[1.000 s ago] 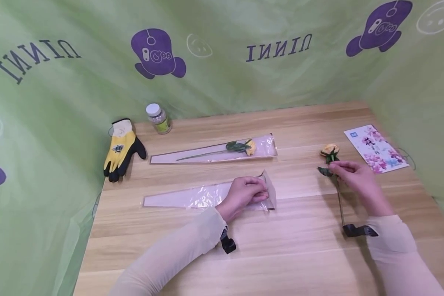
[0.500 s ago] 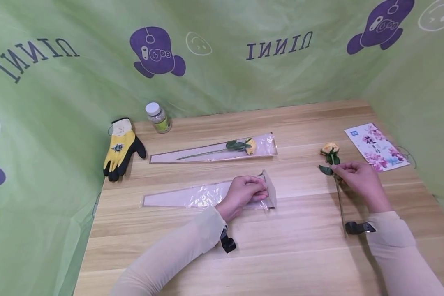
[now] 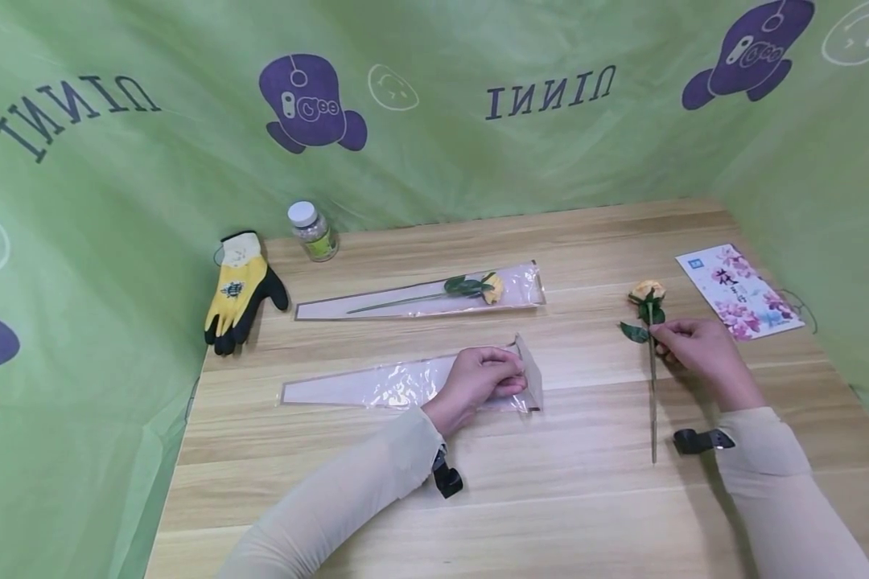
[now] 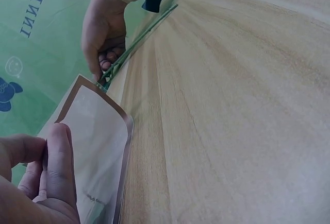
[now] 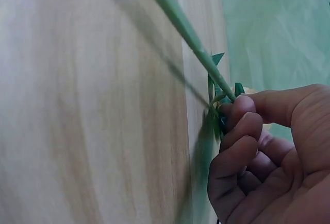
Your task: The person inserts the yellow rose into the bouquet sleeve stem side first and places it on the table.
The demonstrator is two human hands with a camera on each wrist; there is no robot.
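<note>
My left hand pinches the wide end of a tapered clear flower sleeve with a brown border, lying on the table. In the left wrist view, thumb and finger meet at the edge of this sleeve. To the right, my right hand pinches the stem of a yellow rose just under its leaves. The bloom points away from me, and the bare stem runs back toward me. A second rose lies along another sleeve farther back.
A yellow and black glove lies at the back left, beside a white-capped bottle. At the right is a floral-printed packet. Green printed cloth encloses the wooden table at the back and sides.
The lower end of the rose's stem has swung left, away from my right wrist, while the bloom stays about in place. My left hand keeps its place on the sleeve.
</note>
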